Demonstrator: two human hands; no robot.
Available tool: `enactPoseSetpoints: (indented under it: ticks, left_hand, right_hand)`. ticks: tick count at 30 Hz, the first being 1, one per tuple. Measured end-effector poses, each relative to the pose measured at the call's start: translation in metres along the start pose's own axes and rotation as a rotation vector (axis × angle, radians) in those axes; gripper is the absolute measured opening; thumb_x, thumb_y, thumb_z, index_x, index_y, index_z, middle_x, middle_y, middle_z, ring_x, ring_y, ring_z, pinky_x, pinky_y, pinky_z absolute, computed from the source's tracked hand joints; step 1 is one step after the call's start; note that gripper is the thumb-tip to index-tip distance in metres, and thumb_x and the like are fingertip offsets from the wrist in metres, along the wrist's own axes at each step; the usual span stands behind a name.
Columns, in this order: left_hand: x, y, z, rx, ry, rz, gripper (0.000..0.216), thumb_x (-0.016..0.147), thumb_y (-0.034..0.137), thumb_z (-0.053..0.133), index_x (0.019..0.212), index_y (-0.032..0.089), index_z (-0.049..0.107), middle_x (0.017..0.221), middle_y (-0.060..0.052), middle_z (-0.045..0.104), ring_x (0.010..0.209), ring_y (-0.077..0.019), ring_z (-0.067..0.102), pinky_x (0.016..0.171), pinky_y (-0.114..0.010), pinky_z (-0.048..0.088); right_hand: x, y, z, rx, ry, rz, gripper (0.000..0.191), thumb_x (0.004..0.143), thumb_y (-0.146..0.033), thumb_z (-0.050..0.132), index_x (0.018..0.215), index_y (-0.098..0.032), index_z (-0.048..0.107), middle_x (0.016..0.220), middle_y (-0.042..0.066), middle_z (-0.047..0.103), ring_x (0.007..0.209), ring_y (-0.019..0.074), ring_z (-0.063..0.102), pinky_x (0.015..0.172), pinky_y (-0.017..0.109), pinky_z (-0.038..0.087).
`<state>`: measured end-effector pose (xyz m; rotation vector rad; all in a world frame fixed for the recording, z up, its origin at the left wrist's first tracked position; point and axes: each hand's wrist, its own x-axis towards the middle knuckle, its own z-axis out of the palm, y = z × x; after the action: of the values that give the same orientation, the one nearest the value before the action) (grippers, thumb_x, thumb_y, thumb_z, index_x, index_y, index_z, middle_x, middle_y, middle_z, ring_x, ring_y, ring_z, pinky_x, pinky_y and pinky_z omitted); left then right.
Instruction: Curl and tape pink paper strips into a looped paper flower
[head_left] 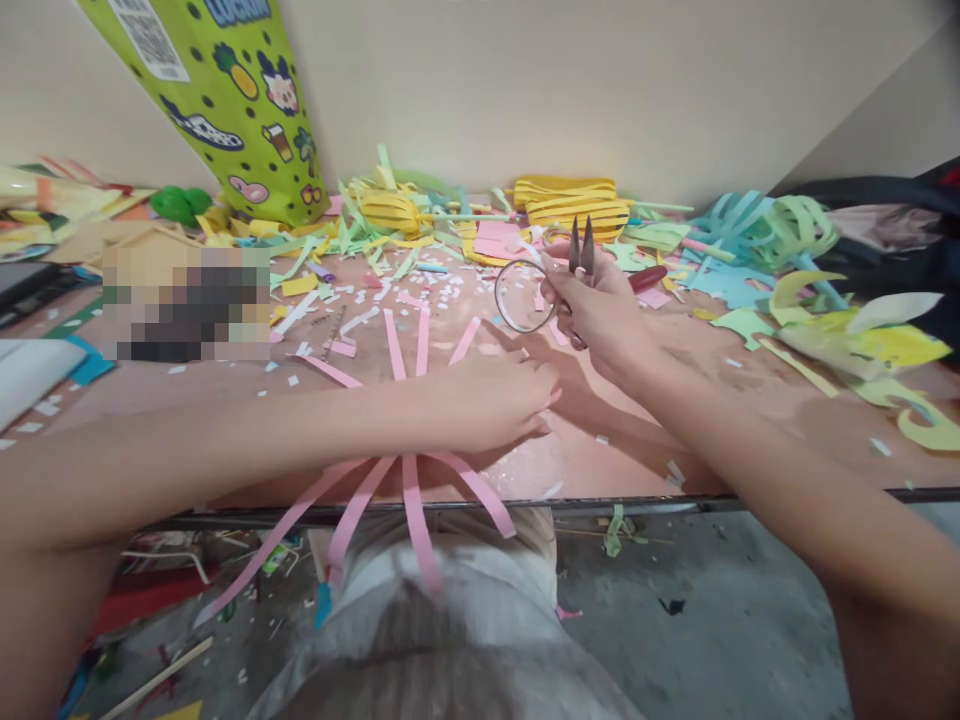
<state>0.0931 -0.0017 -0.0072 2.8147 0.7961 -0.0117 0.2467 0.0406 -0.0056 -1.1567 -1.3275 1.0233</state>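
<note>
Pink paper strips (418,510) fan out from beneath my left forearm, some hanging over the table's front edge; their centre is hidden. Low over the tabletop, my left hand (502,400) has its fingers bent downward and close together. What they hold, if anything, I cannot make out. My right hand (600,305) is raised beyond it, wrapped round a pair of scissors (583,248). Their blades point up, slightly apart, and a red handle shows at the right. A clear ring (496,305), apparently a roll of tape, is at the fingertips of the same hand.
Paper scraps (442,290) litter the table (675,420). Yellow paper lanterns (574,205) and blue-green strip balls (795,230) lie along the back. A green printed bag (262,110) stands at the back left. A yellow paper shape (892,345) is at right.
</note>
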Motion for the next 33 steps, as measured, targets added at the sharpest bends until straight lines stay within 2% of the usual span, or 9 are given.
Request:
enactPoseSetpoints:
  ticks: [3,7,10,12,15,20,25,29,33]
  left_hand:
    - [0.008,-0.017,-0.016,-0.358,-0.026,-0.023,0.023,0.1,0.031,0.057,0.1,0.014,0.072,0.09,-0.005,0.073,0.076,-0.0164,0.065,0.065,-0.026,0.044]
    - [-0.014,-0.036,-0.036,-0.533,0.081,-0.03,0.019,0.092,0.027,0.067,0.103,0.016,0.076,0.083,-0.002,0.071,0.074,-0.0143,0.062,0.067,-0.024,0.042]
    - [-0.041,-0.047,-0.034,-0.66,0.296,-0.093,0.015,0.093,0.029,0.066,0.091,0.018,0.076,0.083,0.0,0.071,0.077,-0.0139,0.063,0.072,-0.025,0.045]
    - [-0.055,-0.055,-0.026,-0.692,0.469,-0.129,0.016,0.092,0.034,0.069,0.089,0.02,0.076,0.095,-0.002,0.073,0.089,-0.0165,0.066,0.081,-0.028,0.048]
    - [-0.065,-0.065,-0.013,-0.527,0.652,-0.14,0.019,0.092,0.039,0.07,0.091,0.021,0.077,0.105,-0.004,0.069,0.102,-0.0193,0.063,0.089,-0.031,0.049]
    - [-0.068,-0.069,-0.006,-0.177,0.627,-0.018,0.018,0.099,0.032,0.061,0.095,0.019,0.074,0.111,-0.006,0.059,0.101,-0.0179,0.06,0.091,-0.032,0.05]
    - [-0.072,-0.064,-0.005,-0.041,0.685,-0.043,0.02,0.103,0.031,0.054,0.1,0.02,0.069,0.122,-0.009,0.058,0.105,-0.0203,0.059,0.092,-0.034,0.049]
    - [-0.073,-0.059,-0.005,-0.057,0.676,0.03,0.018,0.104,0.028,0.053,0.097,0.017,0.066,0.105,-0.005,0.068,0.099,-0.0196,0.061,0.092,-0.033,0.047]
    - [-0.073,-0.052,-0.006,-0.181,0.681,-0.096,0.021,0.104,0.027,0.05,0.09,0.017,0.062,0.095,-0.004,0.067,0.093,-0.0195,0.056,0.091,-0.034,0.043]
  right_hand:
    - [0.002,0.003,-0.002,-0.083,-0.034,-0.079,0.02,0.094,-0.018,0.06,0.113,-0.022,0.055,0.067,-0.005,0.051,0.057,0.0106,0.042,0.051,0.026,0.033]
    - [0.001,0.007,-0.003,-0.25,-0.09,-0.243,0.033,0.093,-0.012,0.057,0.125,-0.019,0.061,0.065,-0.004,0.052,0.061,0.0117,0.049,0.06,0.027,0.043]
    - [-0.004,0.01,-0.002,-0.37,-0.153,-0.331,0.037,0.092,-0.01,0.056,0.128,-0.017,0.064,0.066,-0.003,0.056,0.062,0.0118,0.052,0.062,0.027,0.045]
    - [-0.009,0.012,0.0,-0.42,-0.21,-0.363,0.033,0.094,-0.014,0.056,0.124,-0.015,0.068,0.072,-0.001,0.063,0.064,0.0116,0.053,0.063,0.027,0.045]
    - [-0.018,0.012,0.003,-0.452,-0.322,-0.366,0.029,0.096,-0.024,0.058,0.119,-0.016,0.073,0.091,0.003,0.073,0.073,0.0127,0.059,0.067,0.027,0.045]
    - [-0.03,0.007,0.006,-0.466,-0.418,-0.375,0.031,0.091,-0.017,0.063,0.12,-0.017,0.073,0.109,0.006,0.076,0.086,0.0164,0.065,0.074,0.029,0.047]
    - [-0.032,0.006,0.005,-0.369,-0.469,-0.364,0.026,0.092,-0.035,0.068,0.112,-0.02,0.076,0.104,0.005,0.077,0.09,0.0176,0.068,0.076,0.028,0.049]
    - [-0.029,0.01,0.006,-0.342,-0.493,-0.342,0.026,0.092,-0.037,0.068,0.11,-0.02,0.076,0.105,0.004,0.077,0.09,0.0166,0.069,0.077,0.028,0.049]
    - [-0.027,0.008,0.008,-0.283,-0.499,-0.275,0.02,0.092,-0.035,0.068,0.098,-0.019,0.077,0.091,0.002,0.075,0.078,0.0128,0.065,0.068,0.025,0.045]
